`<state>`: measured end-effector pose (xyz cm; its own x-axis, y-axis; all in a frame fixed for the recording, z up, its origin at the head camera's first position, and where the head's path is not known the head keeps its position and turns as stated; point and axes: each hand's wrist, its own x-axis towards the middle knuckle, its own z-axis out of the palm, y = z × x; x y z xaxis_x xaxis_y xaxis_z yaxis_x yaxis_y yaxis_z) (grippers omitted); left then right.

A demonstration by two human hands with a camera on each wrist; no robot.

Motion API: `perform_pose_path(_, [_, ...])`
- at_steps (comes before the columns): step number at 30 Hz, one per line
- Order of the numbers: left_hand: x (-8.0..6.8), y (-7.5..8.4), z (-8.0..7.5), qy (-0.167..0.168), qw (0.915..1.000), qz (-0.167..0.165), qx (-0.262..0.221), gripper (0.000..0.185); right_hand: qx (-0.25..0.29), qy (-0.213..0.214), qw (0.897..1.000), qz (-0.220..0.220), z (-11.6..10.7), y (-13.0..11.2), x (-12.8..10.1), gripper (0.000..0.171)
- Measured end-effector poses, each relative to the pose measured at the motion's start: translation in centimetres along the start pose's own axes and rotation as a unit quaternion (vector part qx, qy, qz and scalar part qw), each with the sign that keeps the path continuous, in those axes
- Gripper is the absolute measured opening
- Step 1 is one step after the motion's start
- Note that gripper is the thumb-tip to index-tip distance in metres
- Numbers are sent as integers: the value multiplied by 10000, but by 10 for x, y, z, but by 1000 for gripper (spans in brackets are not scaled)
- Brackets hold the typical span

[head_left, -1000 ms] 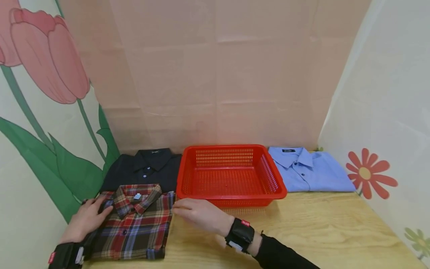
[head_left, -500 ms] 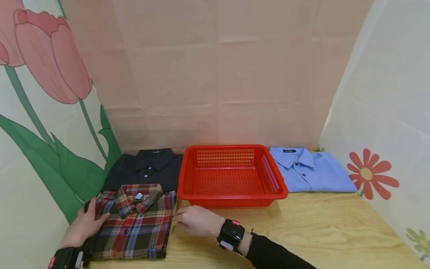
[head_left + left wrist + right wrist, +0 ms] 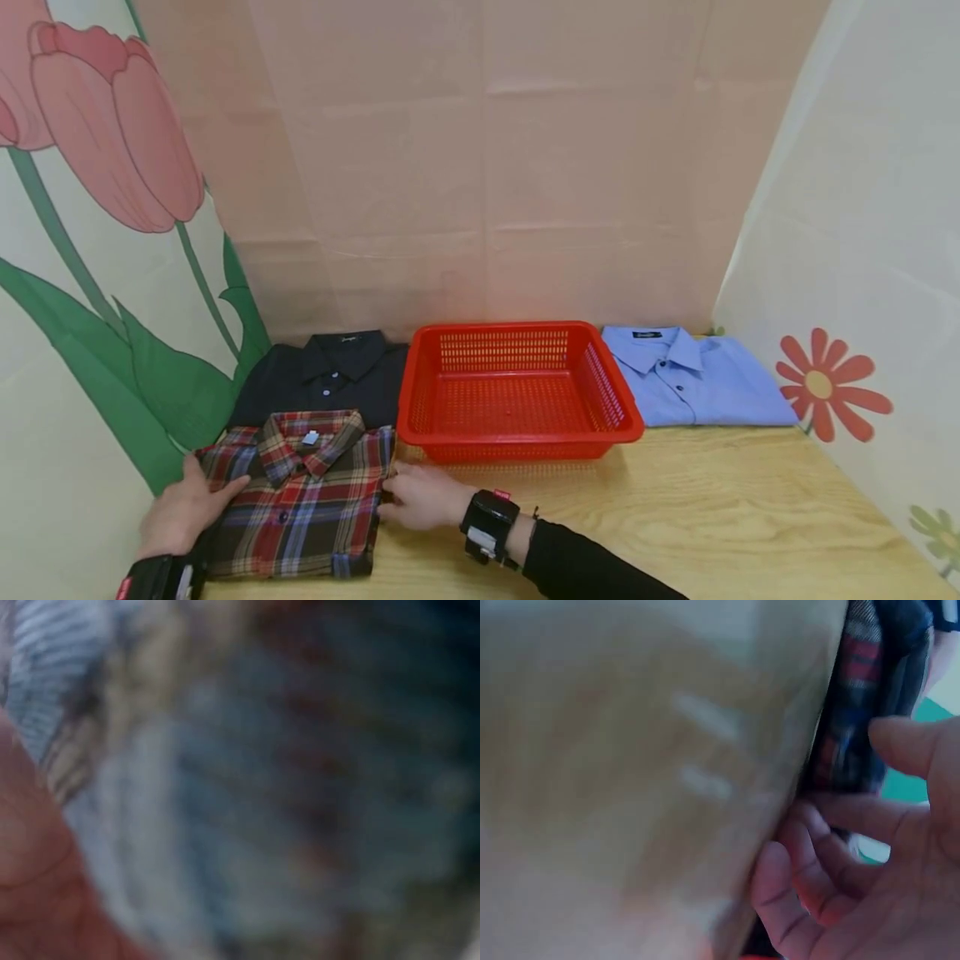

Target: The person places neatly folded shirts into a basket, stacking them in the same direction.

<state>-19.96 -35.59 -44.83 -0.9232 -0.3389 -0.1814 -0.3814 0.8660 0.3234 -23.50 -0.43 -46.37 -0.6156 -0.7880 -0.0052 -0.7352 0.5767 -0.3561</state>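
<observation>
A folded plaid shirt (image 3: 300, 525) in red, brown and blue lies flat at the table's left, collar toward the back. My left hand (image 3: 180, 512) rests at its left edge, thumb across the cloth. In the left wrist view, blurred plaid cloth (image 3: 247, 787) fills most of the picture. At the opposite edge is my right hand (image 3: 426, 497), its fingertips right by the shirt's side. The right wrist view shows the thumb (image 3: 904, 746) apart from the bent fingers (image 3: 780, 892), with the shirt's edge (image 3: 851, 712) between thumb and tabletop.
Behind the plaid shirt lies a folded black shirt (image 3: 330, 379). A red plastic basket (image 3: 517, 437) stands at the back centre, and a folded light blue shirt (image 3: 693, 383) lies to its right. The wooden table (image 3: 712, 517) meets printed walls.
My right hand has moved left and toward me along the plaid shirt's right edge. My left hand has shifted slightly toward me along the left edge. The shirt stays in place.
</observation>
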Motion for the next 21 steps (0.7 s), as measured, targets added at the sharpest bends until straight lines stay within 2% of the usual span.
perform_pose_path(2, [-2, 3, 0, 23, 9999, -132, 28, 116, 374, -56, 9992, 137, 1, -2, 4, 28])
perform_pose_path(4, [-2, 4, 0, -6, 9998, -184, 70, 107, 991, -115, 9944, 349, 2, -4, 7, 28])
perform_pose_path(5, [-3, 4, 0, -35, 9998, -159, 84, 101, 1450, -152, 9881, 499, 2, -6, 9, 28])
perform_pose_path(6, [-3, 5, 1, -62, 9999, -128, 76, 94, 2002, -160, 9773, 674, 3, -8, 11, 28])
perform_pose_path(7, [-3, 5, 1, -76, 9999, -107, 64, 88, 2681, -207, 9591, 884, 2, -10, 12, 31])
perform_pose_path(8, [-3, 5, 1, -84, 9999, -82, 52, 82, 3324, -245, 9361, 1121, 2, -13, 13, 34])
perform_pose_path(10, [-3, 5, 1, -94, 9999, -43, -4, 75, 4544, -175, 8765, 1580, 2, -18, 15, 43])
perform_pose_path(11, [-3, 5, 2, -101, 9999, -13, -37, 71, 5009, -146, 8482, 1716, 3, -20, 16, 43])
perform_pose_path(12, [-3, 4, 2, -98, 9999, 13, -63, 69, 5332, -108, 8254, 1850, 4, -23, 17, 44])
perform_pose_path(13, [-3, 4, 2, -96, 9999, 41, -80, 67, 5522, -90, 8104, 1956, 5, -25, 18, 45])
perform_pose_path(14, [-3, 4, 2, -95, 9999, 81, -103, 65, 5609, -14, 8026, 2030, 7, -27, 18, 44])
perform_pose_path(16, [-4, 3, 2, -51, 9997, 197, -134, 60, 5680, 238, 7956, 2093, 11, -30, 21, 36])
perform_pose_path(21, [-3, 3, -2, 288, 9986, 423, -97, 46, 5582, 922, 7961, 2150, 20, -39, 30, 26])
